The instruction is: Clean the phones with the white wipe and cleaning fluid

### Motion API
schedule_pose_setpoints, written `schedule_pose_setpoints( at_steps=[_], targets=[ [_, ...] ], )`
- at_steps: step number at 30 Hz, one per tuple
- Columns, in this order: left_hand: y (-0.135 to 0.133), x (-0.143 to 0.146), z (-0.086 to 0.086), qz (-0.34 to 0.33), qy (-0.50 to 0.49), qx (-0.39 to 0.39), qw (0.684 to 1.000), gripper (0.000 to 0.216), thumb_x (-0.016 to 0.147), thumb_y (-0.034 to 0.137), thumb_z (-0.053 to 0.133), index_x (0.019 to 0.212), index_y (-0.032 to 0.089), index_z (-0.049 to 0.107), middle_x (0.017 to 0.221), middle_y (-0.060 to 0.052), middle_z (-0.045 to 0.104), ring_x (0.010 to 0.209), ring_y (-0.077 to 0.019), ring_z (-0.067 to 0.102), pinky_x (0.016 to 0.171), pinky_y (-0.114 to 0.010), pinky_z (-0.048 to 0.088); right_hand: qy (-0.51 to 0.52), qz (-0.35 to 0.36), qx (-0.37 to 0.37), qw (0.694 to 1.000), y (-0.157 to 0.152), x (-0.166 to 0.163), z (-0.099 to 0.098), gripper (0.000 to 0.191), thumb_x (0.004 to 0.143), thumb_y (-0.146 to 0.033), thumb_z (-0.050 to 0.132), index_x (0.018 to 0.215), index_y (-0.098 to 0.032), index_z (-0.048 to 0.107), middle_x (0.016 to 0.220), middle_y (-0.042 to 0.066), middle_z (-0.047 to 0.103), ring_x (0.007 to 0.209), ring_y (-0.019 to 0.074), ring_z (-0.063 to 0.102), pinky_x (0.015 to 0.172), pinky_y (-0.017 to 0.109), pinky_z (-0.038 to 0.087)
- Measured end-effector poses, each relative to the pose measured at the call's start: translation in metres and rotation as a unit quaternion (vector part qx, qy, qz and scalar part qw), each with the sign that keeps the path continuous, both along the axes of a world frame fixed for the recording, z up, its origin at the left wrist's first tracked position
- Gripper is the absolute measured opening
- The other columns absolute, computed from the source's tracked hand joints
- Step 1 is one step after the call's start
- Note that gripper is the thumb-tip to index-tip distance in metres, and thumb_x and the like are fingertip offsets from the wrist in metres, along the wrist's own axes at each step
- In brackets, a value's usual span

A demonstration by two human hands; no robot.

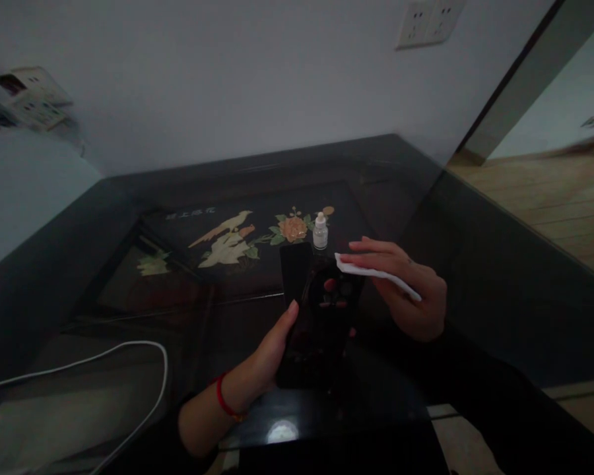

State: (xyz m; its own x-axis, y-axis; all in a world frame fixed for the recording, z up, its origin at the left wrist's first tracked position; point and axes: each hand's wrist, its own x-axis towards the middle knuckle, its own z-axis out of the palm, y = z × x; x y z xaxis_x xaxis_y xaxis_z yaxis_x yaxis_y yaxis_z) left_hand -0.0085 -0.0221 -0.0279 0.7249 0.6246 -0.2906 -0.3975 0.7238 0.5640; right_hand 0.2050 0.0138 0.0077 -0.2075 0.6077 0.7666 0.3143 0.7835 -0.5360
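A black phone (311,343), its back with a large round camera module turned up toward me, is gripped at its left side by my left hand (272,346). The thumb lies along its edge, and a fingertip shows past the right edge. At the phone's upper right corner, my right hand (410,284) has a folded white wipe (376,272) between its fingers. I cannot tell whether the wipe touches the phone. Just behind the phone lies a flat black rectangular object (296,264), partly covered by it. Beyond that stands a small clear bottle (320,234) with a white dropper cap.
The dark glossy table (475,284) has an inlaid bird (228,224) and flower (293,229) picture. A white cable (163,359) curves across its left front. Wall sockets (428,23) are at the back, and a socket block (39,99) is at the left.
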Motion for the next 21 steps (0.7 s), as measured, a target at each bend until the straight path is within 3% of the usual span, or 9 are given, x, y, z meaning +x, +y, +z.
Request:
schedule_pose_setpoints(
  at_steps=[6,21],
  targets=[
    [-0.0012,0.0032,0.0017,-0.008,0.010,0.008,1.000,0.069,0.084,0.064,0.049,0.130,0.014,0.057,0.113,-0.016,0.069,0.101,-0.0282,0.066,0.090,-0.038,0.045,-0.002,0.044,0.009,0.999,-0.0007,0.0006,0.0012,0.043,0.090,-0.006,0.049,0.123,-0.030,0.062,0.113,0.003,0.072,0.116,0.0240,0.061,0.102,0.050,0.047],
    [-0.0003,0.0028,0.0017,-0.019,0.011,0.005,1.000,0.066,0.085,0.063,0.048,0.126,0.013,0.061,0.108,-0.016,0.071,0.103,-0.0286,0.066,0.095,-0.041,0.044,0.006,0.077,-0.018,0.997,0.0014,0.0004,0.0020,0.032,0.092,-0.012,0.049,0.113,-0.028,0.067,0.104,0.002,0.074,0.113,0.0234,0.061,0.101,0.047,0.047]
  ],
)
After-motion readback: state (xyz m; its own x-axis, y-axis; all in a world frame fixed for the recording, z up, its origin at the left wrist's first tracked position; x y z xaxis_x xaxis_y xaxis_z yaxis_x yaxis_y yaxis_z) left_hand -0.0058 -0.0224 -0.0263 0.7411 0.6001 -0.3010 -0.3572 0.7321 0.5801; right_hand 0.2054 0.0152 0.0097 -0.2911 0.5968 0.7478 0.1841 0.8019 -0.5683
